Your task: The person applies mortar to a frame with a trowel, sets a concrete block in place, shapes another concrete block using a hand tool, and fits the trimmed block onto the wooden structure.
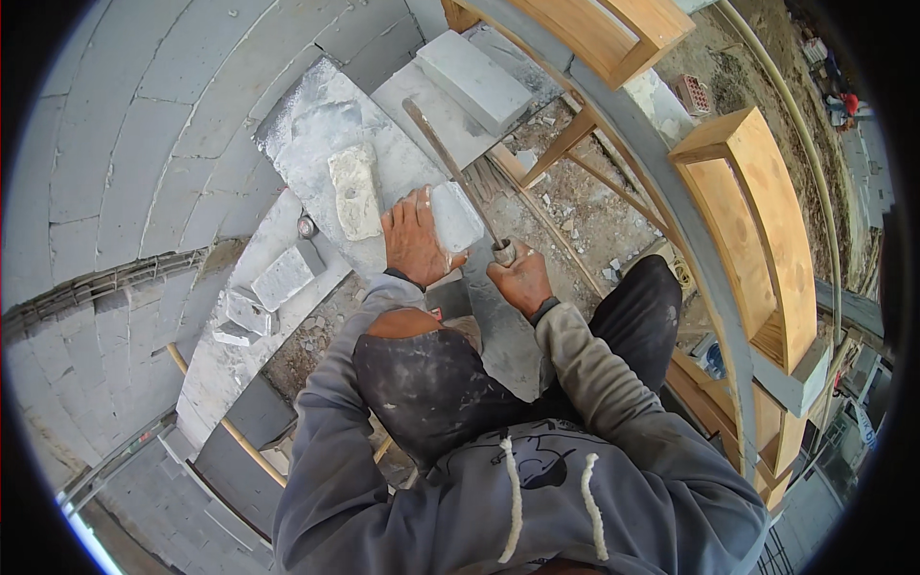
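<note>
My left hand (414, 240) braces a small pale grey block (455, 217) on the dusty board, its fingers along the block's left side and its thumb at the near edge. In my right hand (522, 281) is a long narrow machete-like blade (443, 144), closed around its round handle (504, 252). The brownish blade slants away up and left, passing close along the block's right side. From this view I cannot tell whether it touches the block. A rough, whitish chunk of block (355, 192) lies just left of my left fingers.
The grey board (316, 125) slopes away from me, with a larger block (474, 81) beyond it. Cut block pieces (287, 275) rest on a left-hand plank (216, 374). Block walls (153, 153) rise at left. Curved wooden formwork (757, 230) stands at right above rubble-strewn ground (585, 201).
</note>
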